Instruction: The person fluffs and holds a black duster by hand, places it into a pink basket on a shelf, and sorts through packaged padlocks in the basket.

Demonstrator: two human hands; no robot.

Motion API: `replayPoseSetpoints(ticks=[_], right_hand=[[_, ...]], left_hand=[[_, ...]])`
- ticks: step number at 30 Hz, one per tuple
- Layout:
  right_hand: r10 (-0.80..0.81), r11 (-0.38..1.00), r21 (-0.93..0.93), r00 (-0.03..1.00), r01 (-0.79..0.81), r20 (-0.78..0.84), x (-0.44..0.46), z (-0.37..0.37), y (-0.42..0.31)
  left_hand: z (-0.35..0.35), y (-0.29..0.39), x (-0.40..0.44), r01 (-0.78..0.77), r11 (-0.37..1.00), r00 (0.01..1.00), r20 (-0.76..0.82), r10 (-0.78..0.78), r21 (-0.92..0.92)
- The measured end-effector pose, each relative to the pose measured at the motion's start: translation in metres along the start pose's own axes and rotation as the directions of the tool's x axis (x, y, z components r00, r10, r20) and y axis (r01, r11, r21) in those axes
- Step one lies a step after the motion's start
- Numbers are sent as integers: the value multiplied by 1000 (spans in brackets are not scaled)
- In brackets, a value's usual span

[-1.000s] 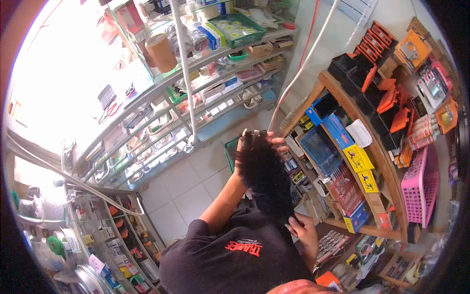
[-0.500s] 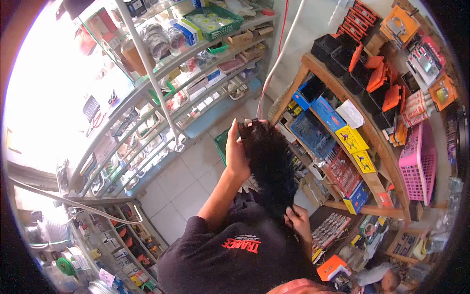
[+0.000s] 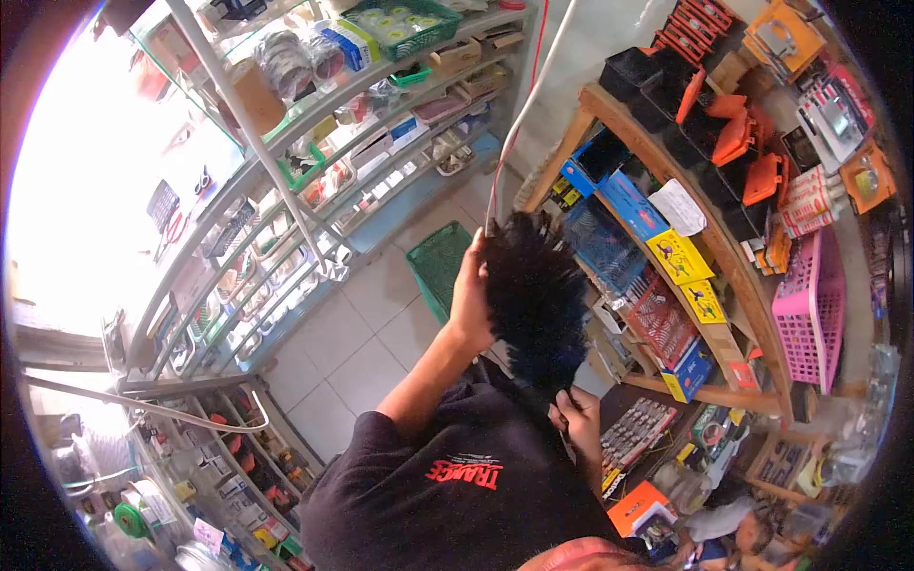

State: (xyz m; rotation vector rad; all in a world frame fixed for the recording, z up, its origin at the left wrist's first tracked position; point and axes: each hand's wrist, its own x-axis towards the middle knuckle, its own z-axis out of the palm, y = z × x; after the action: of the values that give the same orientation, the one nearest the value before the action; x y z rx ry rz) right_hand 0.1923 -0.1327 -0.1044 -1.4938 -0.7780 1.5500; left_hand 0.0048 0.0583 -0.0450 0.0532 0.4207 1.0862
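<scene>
A black feather duster [image 3: 538,295] fills the space before my chest, its bushy feathers spread toward the far end. Near its lower end, my right hand [image 3: 577,416] is closed around the thin dark handle. My left hand [image 3: 470,303] is at the left side of the feathers, with the thumb side showing and the fingers partly hidden behind them. It seems to be closed on the feathers. Beyond my left hand, a green basket [image 3: 442,266] rests on the tiled floor.
A wooden shelf [image 3: 695,224] with boxes and black and orange bins rises on the right, a pink basket [image 3: 809,314] beside it. Glass-and-metal shelving [image 3: 286,205] runs along the left. At lower right, another person [image 3: 719,528] is partly visible.
The feathers have fanned out wider at the far end. My left hand sits slightly lower along them, and more of the green basket shows. The view has shifted a little.
</scene>
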Motion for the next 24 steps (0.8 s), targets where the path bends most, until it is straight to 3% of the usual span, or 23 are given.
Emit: replayPoseSetpoints(ticks=[4,5,8,9,12,13,17,20,23,24], right_hand=[[49,995,-89,999,-47,22,5,2,1],[-39,999,-26,997,41,66,10,-6,22],[-11,1000,-13,999,12,37,8,-3,18],[-11,999,-32,999,13,50,9,-2,11],[-13,997,-81,998,18,56,9,0,-8],[-33,999,-23,998,34,55,12,1,-4],[-3,992,-123,994,16,105,13,-2,8],[12,995,-102,996,-2,88,11,6,-7],[-28,986,-161,993,46,113,14,3,-12],[-8,990,-139,995,22,101,14,5,-10]], left_hand=[[3,14,-4,77,984,984,172,-48,-163],[9,19,-9,39,989,955,298,5,-141],[-1,18,-2,35,996,977,212,-17,-81],[-2,14,-3,99,976,971,233,-52,-195],[1,6,-8,27,995,1000,-13,-28,-93],[8,12,-12,28,989,999,33,-23,-144],[0,31,-14,-1,985,950,309,55,-172],[3,30,-20,11,980,999,31,-5,-197],[5,28,-24,-12,989,1000,13,14,-147],[5,31,-24,-3,987,996,93,18,-161]])
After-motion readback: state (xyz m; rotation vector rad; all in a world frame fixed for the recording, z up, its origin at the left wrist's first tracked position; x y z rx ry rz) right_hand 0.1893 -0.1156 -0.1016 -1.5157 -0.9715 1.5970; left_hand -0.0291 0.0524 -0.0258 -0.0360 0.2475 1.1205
